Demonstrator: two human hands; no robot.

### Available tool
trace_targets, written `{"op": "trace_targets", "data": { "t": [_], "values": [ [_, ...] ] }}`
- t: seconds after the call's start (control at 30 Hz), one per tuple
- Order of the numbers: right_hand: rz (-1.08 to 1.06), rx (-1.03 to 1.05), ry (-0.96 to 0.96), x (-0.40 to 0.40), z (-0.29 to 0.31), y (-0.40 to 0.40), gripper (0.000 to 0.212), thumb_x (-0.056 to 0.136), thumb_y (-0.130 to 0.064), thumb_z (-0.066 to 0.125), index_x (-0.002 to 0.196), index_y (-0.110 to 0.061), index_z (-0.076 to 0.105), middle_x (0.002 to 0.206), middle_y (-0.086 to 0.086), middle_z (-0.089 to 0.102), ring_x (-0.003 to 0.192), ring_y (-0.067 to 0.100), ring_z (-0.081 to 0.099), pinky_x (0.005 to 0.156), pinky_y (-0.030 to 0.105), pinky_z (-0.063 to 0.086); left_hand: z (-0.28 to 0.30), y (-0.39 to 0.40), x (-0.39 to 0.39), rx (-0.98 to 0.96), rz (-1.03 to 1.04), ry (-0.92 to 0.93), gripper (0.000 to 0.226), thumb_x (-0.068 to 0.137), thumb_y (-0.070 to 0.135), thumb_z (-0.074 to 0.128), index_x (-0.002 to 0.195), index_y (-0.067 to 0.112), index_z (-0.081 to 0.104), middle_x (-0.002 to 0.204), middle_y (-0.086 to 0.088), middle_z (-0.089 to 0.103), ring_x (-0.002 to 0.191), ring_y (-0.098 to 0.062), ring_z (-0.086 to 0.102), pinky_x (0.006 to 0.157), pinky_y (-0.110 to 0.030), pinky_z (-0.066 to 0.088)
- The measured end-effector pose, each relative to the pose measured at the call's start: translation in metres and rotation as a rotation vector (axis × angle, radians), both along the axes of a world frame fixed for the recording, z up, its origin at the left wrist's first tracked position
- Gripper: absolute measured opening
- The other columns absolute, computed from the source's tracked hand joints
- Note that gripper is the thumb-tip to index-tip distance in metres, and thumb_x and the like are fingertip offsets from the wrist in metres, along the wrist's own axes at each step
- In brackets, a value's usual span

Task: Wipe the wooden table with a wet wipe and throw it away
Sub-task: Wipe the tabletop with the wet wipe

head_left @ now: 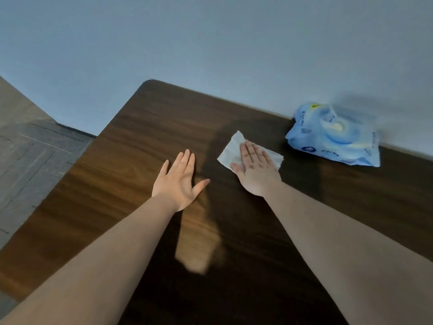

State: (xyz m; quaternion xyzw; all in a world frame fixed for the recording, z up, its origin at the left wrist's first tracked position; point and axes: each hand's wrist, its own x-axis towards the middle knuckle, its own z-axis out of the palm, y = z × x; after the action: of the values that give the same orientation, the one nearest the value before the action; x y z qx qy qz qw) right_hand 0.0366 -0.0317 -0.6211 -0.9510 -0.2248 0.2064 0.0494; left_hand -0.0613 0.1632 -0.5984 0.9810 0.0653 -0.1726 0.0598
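Dark brown wood-grain bench (140, 141) w/ rounded far-left corner, set against a plain grey-blue wall (210, 38). Grey tiled floor (28, 148) visible to the left of the bench.

Right hand (256, 168): flat, palm down, fingers together & extended, pressing on a white rectangular wet wipe (230, 150). Wipe lies spread flat on the bench, roughly centre-right of the surface; its far-left corner & left edge stick out beyond the fingertips, a strip also shows on the right side of the hand. Hand isn't gripping anything, just lying open on top of the wipe.

Left hand (179, 181): open wide, fingers straight, thumb splayed out to the right, palm facing down on or just above bare bench; can't tell if it's actually touching. Empty, holding nothing. It sits left of the wipe, a gap of bare wood between the two hands.

Light-blue soft plastic wipe pack (335, 134) w/ white & dark-blue print at the bench's far right edge, leaning against the wall, near the wipe but not touching it. Print is blurred, unreadable.

Both bare forearms reach in from the bottom of the view. Dark shadows fall across the bench around the arms, w/ a lighter patch of wood between them.
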Motion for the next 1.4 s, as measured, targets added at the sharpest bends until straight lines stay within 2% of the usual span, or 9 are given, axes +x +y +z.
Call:
{"op": "trace_targets", "data": {
  "t": [0.2,0.53,0.63,0.83,1.0,1.17,1.4],
  "values": [
    [-0.203,-0.05,-0.016,-0.023,0.002,-0.157,0.067,0.097,-0.053,0.01,0.148,-0.018,-0.014,0.158,0.001,-0.016,0.143,0.012,-0.015,0.114,0.032,-0.012,0.003,-0.133,0.026,-0.099,-0.225,0.004,0.081,0.091,0.067,0.025,0.152,0.02,-0.001,0.161,0.004,-0.008,0.146,-0.012,-0.008,0.118,-0.039,0.0],
    [-0.671,-0.073,-0.039,-0.059,-0.004,-0.401,0.069,0.096,-0.055,0.007,0.149,-0.014,-0.01,0.159,0.003,-0.011,0.145,0.014,-0.012,0.113,0.031,-0.011,-0.002,-0.349,0.047,-0.112,-0.573,0.055,0.082,0.09,0.069,0.021,0.15,0.022,-0.008,0.159,0.002,-0.014,0.145,-0.012,-0.013,0.116,-0.04,-0.002],
    [-0.792,-0.123,-0.042,-0.069,-0.004,-0.466,0.069,0.096,-0.054,0.007,0.148,-0.012,-0.009,0.159,0.004,-0.01,0.145,0.016,-0.011,0.117,0.036,-0.006,-0.005,-0.4,0.045,-0.099,-0.632,0.049,0.083,0.089,0.07,0.02,0.15,0.021,-0.01,0.159,0.002,-0.016,0.144,-0.012,-0.015,0.116,-0.039,-0.003],
    [-1.006,-0.126,-0.067,-0.102,-0.001,-0.563,0.072,0.095,-0.057,0.013,0.15,-0.014,-0.004,0.16,0.004,-0.004,0.146,0.019,-0.005,0.118,0.036,-0.003,-0.015,-0.458,0.041,-0.032,-0.66,0.106,0.094,0.082,0.079,0.019,0.15,0.022,-0.012,0.158,0.003,-0.019,0.144,-0.013,-0.018,0.116,-0.045,-0.008],
    [-1.089,-0.163,-0.067,-0.115,-0.004,-0.603,0.072,0.095,-0.057,0.011,0.15,-0.013,-0.004,0.16,0.005,-0.005,0.146,0.019,-0.006,0.117,0.037,-0.003,-0.018,-0.464,0.039,-0.033,-0.644,0.083,0.098,0.076,0.083,0.011,0.149,0.023,-0.014,0.158,0.003,-0.02,0.144,-0.015,-0.02,0.116,-0.047,-0.01],
    [-1.118,-0.179,-0.046,-0.112,-0.002,-0.594,0.069,0.096,-0.055,0.011,0.149,-0.013,-0.007,0.159,0.006,-0.009,0.145,0.021,-0.009,0.116,0.038,-0.005,-0.019,-0.466,0.039,-0.014,-0.634,0.09,0.098,0.076,0.083,0.01,0.149,0.023,-0.015,0.158,0.002,-0.021,0.143,-0.015,-0.021,0.116,-0.047,-0.011],
    [-0.926,-0.134,0.022,-0.091,0.001,-0.523,0.067,0.098,-0.051,0.009,0.147,-0.013,-0.014,0.158,0.007,-0.017,0.144,0.021,-0.015,0.114,0.037,-0.01,-0.008,-0.451,0.036,-0.124,-0.612,0.096,0.09,0.084,0.076,0.026,0.151,0.026,-0.007,0.16,0.004,-0.014,0.146,-0.014,-0.012,0.119,-0.046,-0.003]
  ]
}}
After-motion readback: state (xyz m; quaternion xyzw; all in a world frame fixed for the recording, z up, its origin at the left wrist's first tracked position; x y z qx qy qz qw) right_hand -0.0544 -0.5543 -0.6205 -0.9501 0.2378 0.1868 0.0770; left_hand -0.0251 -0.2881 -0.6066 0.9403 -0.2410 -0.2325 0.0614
